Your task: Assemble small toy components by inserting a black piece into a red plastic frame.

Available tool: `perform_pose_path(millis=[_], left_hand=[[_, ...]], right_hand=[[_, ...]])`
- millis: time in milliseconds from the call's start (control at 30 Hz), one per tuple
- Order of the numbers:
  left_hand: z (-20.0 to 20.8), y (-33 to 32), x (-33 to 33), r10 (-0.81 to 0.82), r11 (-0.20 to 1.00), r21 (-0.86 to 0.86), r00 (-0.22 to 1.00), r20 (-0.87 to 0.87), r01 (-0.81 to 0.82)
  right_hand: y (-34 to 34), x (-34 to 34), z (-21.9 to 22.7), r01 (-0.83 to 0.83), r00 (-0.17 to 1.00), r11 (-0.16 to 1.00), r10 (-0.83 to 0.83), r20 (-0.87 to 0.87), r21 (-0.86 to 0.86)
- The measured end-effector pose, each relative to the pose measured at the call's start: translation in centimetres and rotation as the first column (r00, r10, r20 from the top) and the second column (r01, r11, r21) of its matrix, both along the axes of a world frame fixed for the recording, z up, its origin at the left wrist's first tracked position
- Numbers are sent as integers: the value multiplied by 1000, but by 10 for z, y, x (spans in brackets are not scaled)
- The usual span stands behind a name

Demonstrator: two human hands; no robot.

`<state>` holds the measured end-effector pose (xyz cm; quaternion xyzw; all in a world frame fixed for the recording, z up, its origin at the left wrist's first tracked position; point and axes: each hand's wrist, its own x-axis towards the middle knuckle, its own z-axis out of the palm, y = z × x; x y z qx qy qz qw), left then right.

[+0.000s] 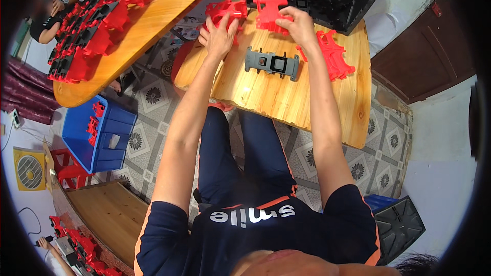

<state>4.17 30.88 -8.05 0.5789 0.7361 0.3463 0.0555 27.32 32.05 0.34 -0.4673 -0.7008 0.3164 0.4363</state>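
Observation:
My right hand (300,26) pinches the lower right edge of a red plastic frame (271,6), held up in front of the black crate. To its left, my left hand (220,37) has its fingers curled over another red plastic frame (225,7) at the far side of the small wooden table (255,94). A dark grey plastic part (271,64) with a square opening and small posts lies flat on the table between my forearms. Right of my right forearm lies a further red plastic frame (335,56).
A black crate (353,0) holding black parts stands at the table's far edge. On the left, another wooden table (169,15) carries rows of red and black parts (105,30). A blue bin (110,145) with red parts stands below it. Other people work at the left.

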Motion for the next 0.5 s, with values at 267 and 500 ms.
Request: perform_pose_path(millis=[267, 500], left_hand=[[67, -107, 33, -486, 870, 473, 79, 870, 142], [7, -208, -6, -394, 910, 413, -355, 848, -23]], right_hand=[[-106, -17, 20, -444, 886, 622, 196, 420, 645], [-73, -45, -62, 47, 622, 888, -385, 682, 458]])
